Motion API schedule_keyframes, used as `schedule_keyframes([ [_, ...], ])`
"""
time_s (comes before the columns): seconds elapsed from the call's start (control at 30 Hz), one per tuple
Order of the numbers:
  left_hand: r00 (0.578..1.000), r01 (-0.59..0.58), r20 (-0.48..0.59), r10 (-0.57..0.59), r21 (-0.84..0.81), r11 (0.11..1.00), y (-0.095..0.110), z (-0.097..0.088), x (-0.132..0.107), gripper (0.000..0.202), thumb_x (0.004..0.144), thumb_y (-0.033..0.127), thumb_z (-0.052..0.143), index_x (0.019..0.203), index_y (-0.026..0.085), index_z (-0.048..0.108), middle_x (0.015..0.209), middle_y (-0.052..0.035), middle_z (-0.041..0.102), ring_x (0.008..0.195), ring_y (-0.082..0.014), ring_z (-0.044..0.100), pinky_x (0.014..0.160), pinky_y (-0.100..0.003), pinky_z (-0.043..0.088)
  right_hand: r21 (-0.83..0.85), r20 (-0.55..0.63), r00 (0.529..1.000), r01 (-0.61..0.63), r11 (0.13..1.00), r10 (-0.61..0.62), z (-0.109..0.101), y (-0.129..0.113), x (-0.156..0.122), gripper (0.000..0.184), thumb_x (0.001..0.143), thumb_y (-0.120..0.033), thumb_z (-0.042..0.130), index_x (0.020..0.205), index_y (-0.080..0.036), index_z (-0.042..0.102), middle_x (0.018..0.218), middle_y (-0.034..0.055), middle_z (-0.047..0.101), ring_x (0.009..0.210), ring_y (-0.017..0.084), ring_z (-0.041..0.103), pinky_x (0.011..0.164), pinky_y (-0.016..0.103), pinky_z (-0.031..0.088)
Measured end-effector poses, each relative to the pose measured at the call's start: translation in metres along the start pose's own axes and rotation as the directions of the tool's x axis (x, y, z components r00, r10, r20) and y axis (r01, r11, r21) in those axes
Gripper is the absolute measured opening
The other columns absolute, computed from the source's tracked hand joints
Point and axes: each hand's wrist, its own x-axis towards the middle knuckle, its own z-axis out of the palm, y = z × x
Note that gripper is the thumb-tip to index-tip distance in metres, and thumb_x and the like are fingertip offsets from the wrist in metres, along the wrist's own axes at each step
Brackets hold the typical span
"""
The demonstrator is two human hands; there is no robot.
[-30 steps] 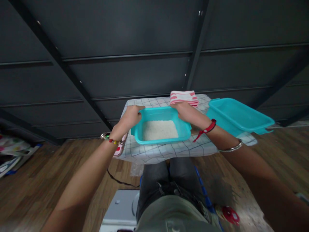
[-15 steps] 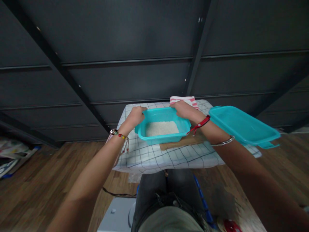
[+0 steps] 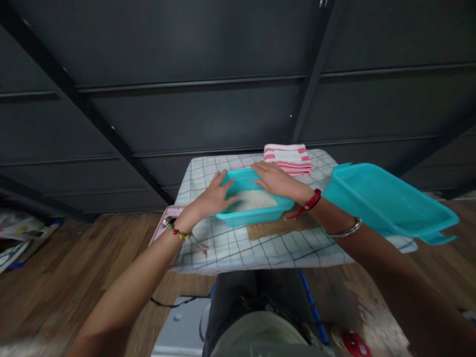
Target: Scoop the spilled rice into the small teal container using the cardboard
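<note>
A turquoise plastic container sits on the checked cloth, with white grains that look like rice inside. My left hand is over its left rim, fingers spread, holding nothing. Across the far right corner of the container lies my right hand, its fingers stretched out and apart; whether it touches the rim I cannot tell. Part of the container's right side is hidden behind that hand. A flat brown piece, like cardboard, lies partly under the container.
A second turquoise container stands at the table's right edge, beyond my right forearm. Behind my right hand is a folded pink-and-white striped towel. A pink-edged flat object lies at the left edge of the checked tablecloth. Dark panels rise behind.
Both hands have loosened from the container's rim and their fingers have opened. My left hand is now turned with its fingers over the container. More of the striped towel shows.
</note>
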Motion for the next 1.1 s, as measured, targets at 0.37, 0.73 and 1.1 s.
schedule_keyframes([
  [0.37,0.993,0.099,-0.053,-0.107,-0.147,0.984,0.004,0.001,-0.004,0.067,0.085,0.041,0.046,0.139,0.005,0.031,0.155,-0.0218,0.008,0.142,-0.0337,0.005,0.113,-0.048,0.016,0.101,0.03,0.996,-0.088,0.991,0.085,0.006,0.009,-0.006,0.059,0.087,-0.033,0.05,0.139,-0.01,0.037,0.146,0.0173,0.036,0.135,0.034,0.029,0.108,0.055,0.027],
  [0.73,0.969,0.134,-0.127,-0.213,-0.457,0.88,-0.005,0.004,-0.014,0.079,0.082,0.053,0.046,0.145,0.013,0.019,0.156,-0.0159,0.007,0.142,-0.0287,0.003,0.114,-0.047,0.009,0.467,-0.056,0.977,-0.158,0.87,0.208,0.015,0.032,-0.037,0.068,0.084,-0.05,0.05,0.142,-0.018,0.034,0.147,0.01,0.035,0.136,0.028,0.029,0.112,0.047,0.023],
  [1.1,0.755,0.22,-0.123,-0.644,-0.878,0.425,0.019,0.023,-0.026,0.068,0.086,0.038,0.048,0.144,0.015,0.024,0.154,-0.0102,0.022,0.141,-0.0196,0.017,0.115,-0.034,0.015,0.887,-0.099,0.779,-0.213,0.41,0.62,0.04,0.019,-0.05,0.078,0.081,-0.066,0.044,0.143,-0.019,0.033,0.148,0.0077,0.034,0.137,0.024,0.027,0.114,0.041,0.021],
])
